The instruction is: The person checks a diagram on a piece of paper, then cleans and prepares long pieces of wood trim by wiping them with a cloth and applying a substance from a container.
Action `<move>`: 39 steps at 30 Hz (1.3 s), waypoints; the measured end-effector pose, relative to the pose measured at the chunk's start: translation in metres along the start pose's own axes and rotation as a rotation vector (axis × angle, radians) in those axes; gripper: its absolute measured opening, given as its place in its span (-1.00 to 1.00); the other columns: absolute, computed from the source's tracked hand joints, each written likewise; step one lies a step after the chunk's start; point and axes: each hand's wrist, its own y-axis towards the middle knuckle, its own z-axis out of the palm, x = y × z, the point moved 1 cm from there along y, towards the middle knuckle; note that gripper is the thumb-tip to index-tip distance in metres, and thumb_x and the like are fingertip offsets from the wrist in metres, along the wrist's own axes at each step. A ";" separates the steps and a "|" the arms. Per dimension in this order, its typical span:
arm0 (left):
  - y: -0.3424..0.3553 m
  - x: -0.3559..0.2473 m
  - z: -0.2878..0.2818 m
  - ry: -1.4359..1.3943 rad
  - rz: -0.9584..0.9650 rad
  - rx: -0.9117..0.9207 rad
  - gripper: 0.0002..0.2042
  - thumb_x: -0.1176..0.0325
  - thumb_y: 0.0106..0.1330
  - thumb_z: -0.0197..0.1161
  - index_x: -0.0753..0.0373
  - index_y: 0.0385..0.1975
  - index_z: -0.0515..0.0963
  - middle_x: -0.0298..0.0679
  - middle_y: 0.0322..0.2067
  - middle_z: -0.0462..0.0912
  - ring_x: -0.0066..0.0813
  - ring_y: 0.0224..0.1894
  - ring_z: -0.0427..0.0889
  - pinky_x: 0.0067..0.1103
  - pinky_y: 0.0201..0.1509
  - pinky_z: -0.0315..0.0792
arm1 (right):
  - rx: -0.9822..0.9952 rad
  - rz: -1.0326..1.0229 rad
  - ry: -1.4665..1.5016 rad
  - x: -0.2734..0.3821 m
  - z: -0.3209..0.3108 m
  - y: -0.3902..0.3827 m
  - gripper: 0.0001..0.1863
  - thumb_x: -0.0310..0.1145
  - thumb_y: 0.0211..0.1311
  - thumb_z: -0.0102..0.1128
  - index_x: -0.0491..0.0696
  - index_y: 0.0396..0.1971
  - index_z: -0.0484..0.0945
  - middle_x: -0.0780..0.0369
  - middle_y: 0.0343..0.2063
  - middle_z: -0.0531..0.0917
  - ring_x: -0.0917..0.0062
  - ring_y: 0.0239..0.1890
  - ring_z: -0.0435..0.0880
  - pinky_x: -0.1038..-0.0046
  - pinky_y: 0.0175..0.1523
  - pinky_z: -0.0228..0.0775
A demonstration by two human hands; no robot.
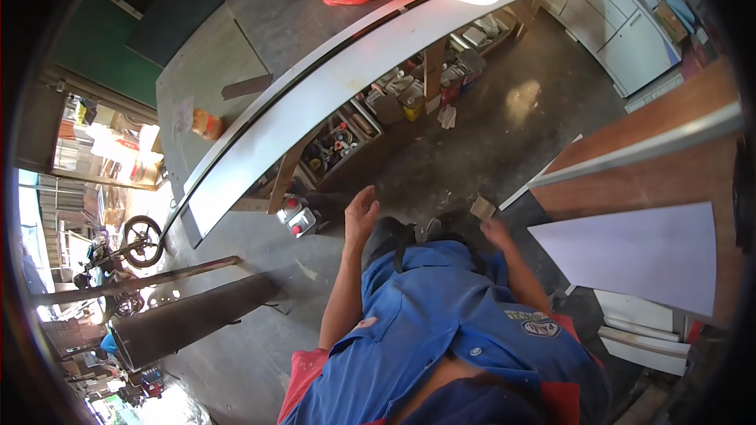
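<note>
1. Hanging on the person's right, the right hand (pixel 496 233) looks closed on the near edge of a tan block (pixel 482 207), probably so that the broad face is left free.
2. The left hand (pixel 362 208) is well apart from it and empty, fingers loosely bent over the floor (pixel 425 169), perhaps just at rest.
3. Beyond both, a long white panel (pixel 339 86) lies along the near edge of the workbench (pixel 291 31), likely for easy reach down its length.
4. Tins (pixel 412 100) stand underneath, presumably stored there to free the top.
5. To the right, a lilac-white sheet (pixel 638 252) overlaps brown boards (pixel 646 181); I cannot tell how they are supported.
6. The block, just beyond the right fingertips, looks small, squarish and dull; its grain is too small to make out.
</note>
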 end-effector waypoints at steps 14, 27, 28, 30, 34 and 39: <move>0.443 -0.094 -0.024 0.671 0.405 -0.302 -0.65 0.41 0.19 0.32 0.23 0.01 0.58 -0.05 -0.03 0.61 -0.02 0.10 0.55 -0.21 0.20 0.40 | -0.271 -0.412 0.127 0.402 -0.248 0.386 -0.82 -0.30 0.29 0.26 -0.11 -0.28 0.65 0.12 -0.42 0.72 0.27 -0.30 0.74 0.31 -0.17 0.57; 0.459 -0.152 -0.062 -0.227 -0.478 0.709 -0.70 0.19 0.55 0.05 0.32 -0.18 0.59 -0.47 -0.53 0.42 -0.76 -0.60 0.27 -0.72 -0.51 0.18 | -0.292 -0.142 0.655 0.425 -0.310 0.446 -0.76 -0.30 0.40 0.20 -0.14 -0.12 0.65 0.20 -0.34 0.73 0.59 -0.33 0.70 0.51 -0.22 0.52; 0.454 -0.156 -0.062 -0.187 -0.499 0.702 -0.68 0.20 0.57 0.00 0.34 -0.19 0.59 -0.40 -0.56 0.47 -0.69 -0.63 0.35 -0.68 -0.51 0.26 | -0.298 -0.134 0.666 0.422 -0.311 0.452 -0.74 -0.30 0.39 0.21 -0.14 -0.06 0.63 0.23 -0.28 0.73 0.60 -0.30 0.71 0.54 -0.21 0.52; 0.448 -0.165 -0.055 -0.207 -0.519 0.747 -0.68 0.21 0.57 -0.02 0.34 -0.19 0.59 -0.36 -0.57 0.50 -0.64 -0.63 0.41 -0.66 -0.51 0.31 | -0.346 -0.146 0.728 0.419 -0.309 0.462 -0.73 -0.31 0.39 0.22 -0.14 -0.05 0.62 0.22 -0.25 0.73 0.59 -0.29 0.72 0.55 -0.20 0.53; 0.442 -0.170 -0.053 -0.271 -0.594 0.801 -0.65 0.23 0.57 -0.09 0.35 -0.20 0.59 -0.24 -0.57 0.59 -0.49 -0.62 0.55 -0.59 -0.50 0.42 | -0.454 -0.195 0.636 0.434 -0.306 0.465 -0.73 -0.35 0.35 0.26 -0.10 -0.01 0.60 0.23 -0.14 0.71 0.54 -0.23 0.73 0.50 -0.14 0.57; 0.438 -0.181 -0.048 -0.183 -0.608 0.785 -0.64 0.23 0.54 -0.11 0.35 -0.20 0.59 -0.23 -0.59 0.59 -0.48 -0.62 0.57 -0.61 -0.50 0.42 | -0.596 -0.233 0.388 0.441 -0.305 0.457 -0.72 -0.41 0.28 0.33 -0.07 -0.02 0.59 0.23 -0.16 0.69 0.47 -0.20 0.72 0.45 -0.12 0.58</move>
